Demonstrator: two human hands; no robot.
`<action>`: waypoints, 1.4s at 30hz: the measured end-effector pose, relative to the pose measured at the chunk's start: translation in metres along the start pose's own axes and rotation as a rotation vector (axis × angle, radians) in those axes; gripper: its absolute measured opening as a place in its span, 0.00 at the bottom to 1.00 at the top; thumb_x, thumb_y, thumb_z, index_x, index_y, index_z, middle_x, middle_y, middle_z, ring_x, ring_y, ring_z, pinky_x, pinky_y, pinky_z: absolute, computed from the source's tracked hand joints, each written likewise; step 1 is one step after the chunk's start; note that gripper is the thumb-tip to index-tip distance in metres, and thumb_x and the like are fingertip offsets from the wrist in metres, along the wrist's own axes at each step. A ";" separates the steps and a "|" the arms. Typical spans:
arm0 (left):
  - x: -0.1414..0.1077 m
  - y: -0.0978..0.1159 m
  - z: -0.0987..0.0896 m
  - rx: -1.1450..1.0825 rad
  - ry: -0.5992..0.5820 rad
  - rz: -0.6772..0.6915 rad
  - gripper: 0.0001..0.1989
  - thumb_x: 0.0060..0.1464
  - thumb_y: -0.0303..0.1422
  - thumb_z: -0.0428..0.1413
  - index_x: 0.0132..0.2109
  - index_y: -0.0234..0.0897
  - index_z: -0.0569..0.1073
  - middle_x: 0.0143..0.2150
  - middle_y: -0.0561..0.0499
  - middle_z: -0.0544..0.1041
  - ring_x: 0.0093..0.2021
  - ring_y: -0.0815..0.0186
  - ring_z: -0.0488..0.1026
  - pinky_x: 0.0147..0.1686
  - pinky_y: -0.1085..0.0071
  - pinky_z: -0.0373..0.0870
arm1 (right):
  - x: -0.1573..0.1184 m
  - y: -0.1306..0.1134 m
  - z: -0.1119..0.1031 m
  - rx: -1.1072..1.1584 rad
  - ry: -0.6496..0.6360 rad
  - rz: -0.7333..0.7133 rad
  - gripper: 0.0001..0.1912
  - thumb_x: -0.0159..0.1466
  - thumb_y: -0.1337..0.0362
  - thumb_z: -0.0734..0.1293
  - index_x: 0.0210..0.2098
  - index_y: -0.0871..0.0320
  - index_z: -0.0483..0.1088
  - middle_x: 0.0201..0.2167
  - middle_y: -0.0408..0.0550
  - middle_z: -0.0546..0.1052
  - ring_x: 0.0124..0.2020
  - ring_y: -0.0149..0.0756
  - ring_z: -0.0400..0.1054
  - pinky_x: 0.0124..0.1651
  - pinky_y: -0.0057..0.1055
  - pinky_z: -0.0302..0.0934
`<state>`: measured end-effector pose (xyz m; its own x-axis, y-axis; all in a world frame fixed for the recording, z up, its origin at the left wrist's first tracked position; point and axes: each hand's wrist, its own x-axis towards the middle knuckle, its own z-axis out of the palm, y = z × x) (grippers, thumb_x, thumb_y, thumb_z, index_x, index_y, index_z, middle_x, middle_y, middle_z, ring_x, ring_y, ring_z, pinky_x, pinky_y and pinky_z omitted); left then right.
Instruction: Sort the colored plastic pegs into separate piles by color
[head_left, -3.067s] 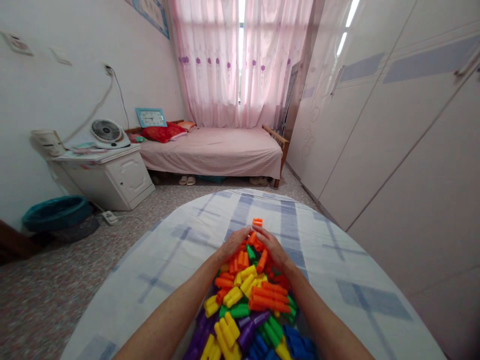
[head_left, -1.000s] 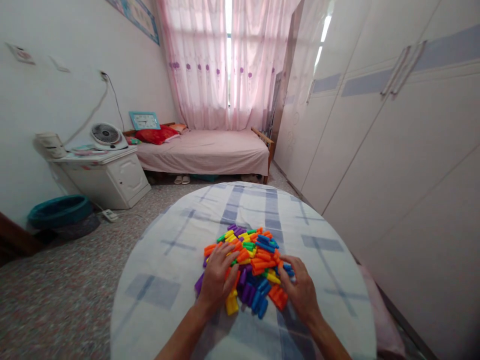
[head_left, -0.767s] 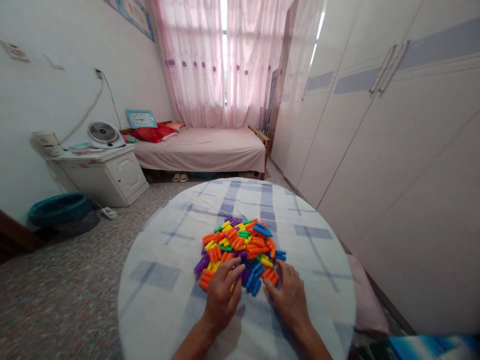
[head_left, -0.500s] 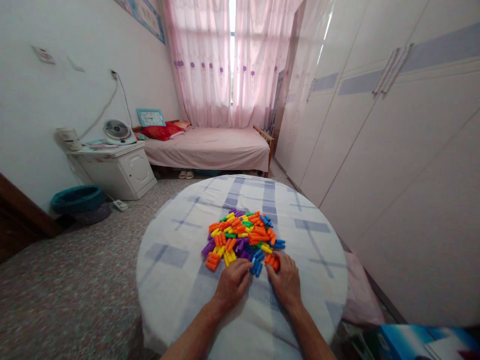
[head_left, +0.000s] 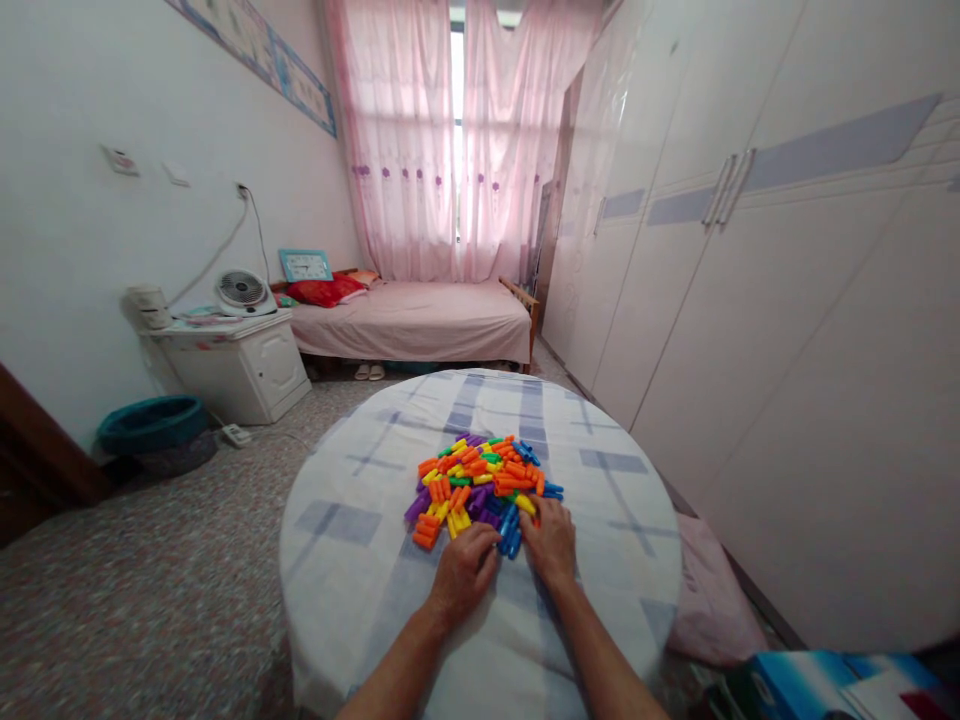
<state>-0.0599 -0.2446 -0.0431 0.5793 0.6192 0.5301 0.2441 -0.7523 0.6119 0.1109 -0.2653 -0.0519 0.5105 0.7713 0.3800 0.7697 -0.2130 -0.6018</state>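
A heap of plastic building pieces (head_left: 480, 480) in orange, yellow, purple, green and blue lies on a round table (head_left: 345, 580). My left hand (head_left: 466, 572) rests at the heap's near edge, fingers curled and pressed together; what they hold, if anything, is hidden. Its fingertips are close beside a blue building piece (head_left: 510, 535). My right hand (head_left: 551, 540) curves over the heap's near right side, thumb toward the blue piece. A bit of an orange building piece (head_left: 535, 521) shows between its thumb and fingers, mostly covered. A yellow building piece (head_left: 525, 503) is right by its fingertips.
A checked white and blue cloth covers the table. White wardrobes (head_left: 720, 350) line the right side. Beyond the table stands a bed (head_left: 420, 315). On the left are a white cabinet (head_left: 277, 365) and a teal-lined bin (head_left: 154, 425). A blue box (head_left: 810, 685) sits low right.
My right hand has shifted left against the heap, covering most of the orange piece that showed under it. My left hand stays nearly in place. The camera view has tilted up slightly.
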 end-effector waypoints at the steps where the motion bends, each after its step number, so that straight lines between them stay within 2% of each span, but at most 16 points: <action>1: 0.000 0.001 -0.001 0.001 -0.005 -0.001 0.12 0.55 0.26 0.47 0.42 0.37 0.73 0.40 0.45 0.74 0.42 0.63 0.71 0.43 0.66 0.70 | -0.001 0.000 0.000 0.024 0.006 -0.006 0.16 0.59 0.57 0.60 0.42 0.57 0.71 0.39 0.54 0.72 0.43 0.46 0.64 0.45 0.42 0.56; 4: 0.001 0.004 -0.004 -0.004 -0.007 -0.007 0.12 0.55 0.26 0.47 0.42 0.38 0.73 0.41 0.45 0.74 0.43 0.63 0.71 0.43 0.66 0.70 | -0.004 0.003 -0.002 0.123 0.012 -0.030 0.15 0.60 0.56 0.59 0.39 0.57 0.70 0.38 0.52 0.73 0.42 0.43 0.65 0.46 0.38 0.57; 7: 0.000 0.003 -0.004 0.002 0.035 -0.014 0.13 0.54 0.26 0.48 0.45 0.38 0.72 0.44 0.45 0.74 0.46 0.62 0.71 0.46 0.65 0.69 | -0.006 0.005 -0.005 0.224 0.007 -0.028 0.18 0.62 0.53 0.56 0.41 0.59 0.69 0.39 0.52 0.74 0.39 0.39 0.67 0.43 0.35 0.60; 11: -0.001 -0.002 -0.001 0.071 0.144 -0.033 0.15 0.54 0.26 0.49 0.47 0.38 0.72 0.48 0.44 0.72 0.51 0.61 0.69 0.51 0.61 0.68 | -0.008 0.001 -0.009 0.306 -0.050 -0.046 0.18 0.63 0.52 0.55 0.38 0.57 0.69 0.35 0.49 0.75 0.35 0.37 0.69 0.40 0.32 0.61; 15: -0.002 -0.012 -0.007 0.163 0.300 -0.060 0.16 0.54 0.26 0.48 0.49 0.40 0.71 0.52 0.45 0.70 0.54 0.59 0.66 0.53 0.56 0.65 | -0.009 -0.004 -0.009 0.340 -0.078 -0.082 0.16 0.63 0.53 0.56 0.36 0.57 0.70 0.36 0.49 0.75 0.39 0.37 0.69 0.45 0.33 0.60; 18: -0.005 -0.030 -0.021 0.276 0.476 -0.180 0.18 0.55 0.30 0.48 0.53 0.39 0.67 0.57 0.43 0.65 0.59 0.56 0.60 0.57 0.52 0.58 | -0.009 -0.001 -0.007 0.360 -0.057 -0.055 0.17 0.63 0.54 0.55 0.40 0.57 0.69 0.39 0.51 0.74 0.42 0.39 0.68 0.47 0.35 0.60; 21: -0.006 -0.053 -0.031 0.334 0.600 -0.417 0.20 0.57 0.35 0.47 0.56 0.35 0.63 0.60 0.39 0.60 0.63 0.52 0.53 0.59 0.49 0.53 | -0.007 0.003 -0.003 0.367 -0.052 -0.016 0.17 0.62 0.54 0.55 0.41 0.56 0.69 0.41 0.51 0.74 0.43 0.40 0.68 0.48 0.37 0.60; 23: -0.003 -0.065 -0.030 0.306 0.597 -0.539 0.22 0.58 0.38 0.44 0.56 0.33 0.61 0.60 0.37 0.60 0.63 0.51 0.52 0.59 0.48 0.51 | -0.007 0.005 -0.001 0.353 -0.059 -0.016 0.17 0.62 0.54 0.56 0.41 0.55 0.69 0.41 0.50 0.74 0.44 0.40 0.68 0.49 0.38 0.60; 25: 0.004 -0.069 -0.020 0.244 0.549 -0.591 0.23 0.59 0.38 0.41 0.57 0.28 0.60 0.60 0.33 0.59 0.63 0.51 0.52 0.60 0.48 0.51 | -0.007 0.006 0.002 0.332 -0.074 -0.028 0.16 0.62 0.55 0.56 0.41 0.55 0.69 0.40 0.49 0.74 0.43 0.40 0.67 0.48 0.38 0.60; 28: 0.019 -0.062 0.003 0.123 0.490 -0.558 0.26 0.59 0.39 0.41 0.59 0.26 0.57 0.62 0.32 0.56 0.64 0.52 0.51 0.60 0.51 0.51 | -0.009 0.006 0.003 0.317 -0.087 -0.036 0.15 0.62 0.56 0.56 0.41 0.55 0.69 0.40 0.49 0.73 0.43 0.39 0.67 0.48 0.37 0.60; 31: 0.032 -0.050 0.016 0.069 0.461 -0.472 0.25 0.59 0.39 0.43 0.61 0.33 0.54 0.64 0.37 0.54 0.65 0.55 0.49 0.61 0.51 0.50 | -0.009 0.008 0.001 0.344 -0.066 -0.033 0.16 0.63 0.56 0.56 0.43 0.56 0.68 0.42 0.50 0.72 0.45 0.39 0.66 0.49 0.36 0.60; 34: 0.041 -0.053 0.002 0.128 0.502 -0.415 0.25 0.60 0.37 0.43 0.62 0.37 0.53 0.65 0.41 0.52 0.66 0.57 0.47 0.62 0.53 0.48 | 0.000 0.014 -0.004 0.327 0.050 -0.037 0.18 0.63 0.55 0.55 0.46 0.57 0.65 0.46 0.52 0.70 0.49 0.39 0.63 0.53 0.38 0.56; 36: 0.045 -0.066 -0.020 0.227 0.543 -0.415 0.25 0.60 0.37 0.41 0.62 0.35 0.55 0.65 0.40 0.53 0.66 0.57 0.47 0.62 0.54 0.48 | 0.013 0.018 -0.005 0.277 0.145 -0.020 0.20 0.63 0.53 0.56 0.49 0.58 0.64 0.48 0.54 0.69 0.51 0.41 0.61 0.56 0.40 0.53; 38: 0.047 -0.087 -0.043 0.362 0.539 -0.480 0.24 0.60 0.37 0.41 0.59 0.31 0.60 0.62 0.35 0.58 0.65 0.52 0.48 0.60 0.49 0.49 | 0.029 0.022 0.000 0.239 0.189 0.020 0.24 0.62 0.52 0.56 0.51 0.60 0.63 0.51 0.55 0.68 0.53 0.42 0.59 0.58 0.42 0.51; 40: 0.049 -0.109 -0.058 0.471 0.460 -0.560 0.23 0.58 0.37 0.42 0.56 0.30 0.65 0.60 0.34 0.63 0.64 0.45 0.49 0.57 0.41 0.48 | 0.045 0.024 0.010 0.231 0.173 0.059 0.26 0.63 0.50 0.54 0.53 0.61 0.62 0.52 0.56 0.67 0.54 0.43 0.59 0.58 0.42 0.51; 42: 0.051 -0.126 -0.061 0.501 0.322 -0.592 0.21 0.57 0.35 0.44 0.54 0.33 0.68 0.59 0.36 0.65 0.64 0.42 0.49 0.56 0.37 0.47 | 0.057 0.023 0.024 0.231 0.139 0.070 0.28 0.63 0.50 0.53 0.53 0.62 0.63 0.51 0.57 0.68 0.54 0.42 0.59 0.58 0.42 0.52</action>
<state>-0.1083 -0.1043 -0.0572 0.0144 0.9201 0.3915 0.7984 -0.2463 0.5494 0.1479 -0.2115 -0.0610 0.6193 0.6665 0.4151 0.6312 -0.1082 -0.7680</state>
